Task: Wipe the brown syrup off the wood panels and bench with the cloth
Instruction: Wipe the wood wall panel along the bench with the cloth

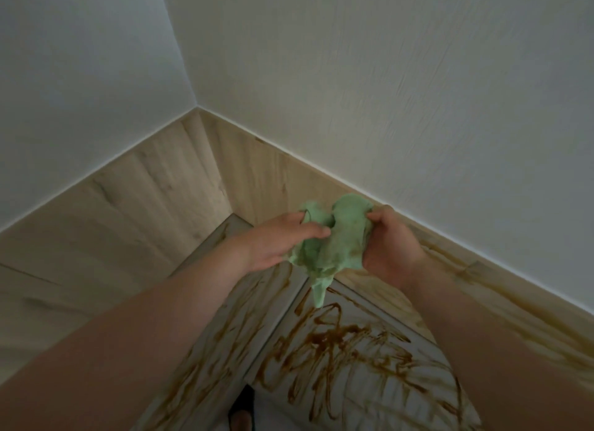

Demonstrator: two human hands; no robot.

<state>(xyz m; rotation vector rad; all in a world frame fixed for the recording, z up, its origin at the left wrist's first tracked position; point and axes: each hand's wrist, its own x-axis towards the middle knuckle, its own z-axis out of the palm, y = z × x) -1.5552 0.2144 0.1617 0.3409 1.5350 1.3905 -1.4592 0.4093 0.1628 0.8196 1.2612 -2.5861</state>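
Left hand (276, 241): held in the air over the corner, fingers and thumb curled round the left part of the cloth.
Right hand (390, 241): level with the left and close beside it, gripping the right part of the cloth with thumb and curled fingers.
Cloth (334, 238): pale green, bunched between both hands, with faint brownish marks on its folds. A narrow tail hangs down from the bundle toward the tabletop; whether its tip touches cannot be told.
Brown syrup (337, 340): thick dark scribbles lie on the near right part of the tabletop, below the cloth. Thinner, paler streaks run over the near left part.
Tabletop (369, 305): a pale wood-grain bench fitted into the corner, its two parts meeting along a slanted seam.
Wood panels (135, 205): light wood boards stand behind the tabletop on both sides of the corner. The right one carries brownish smears near the right forearm.
Walls (385, 77): white and textured above the panels.
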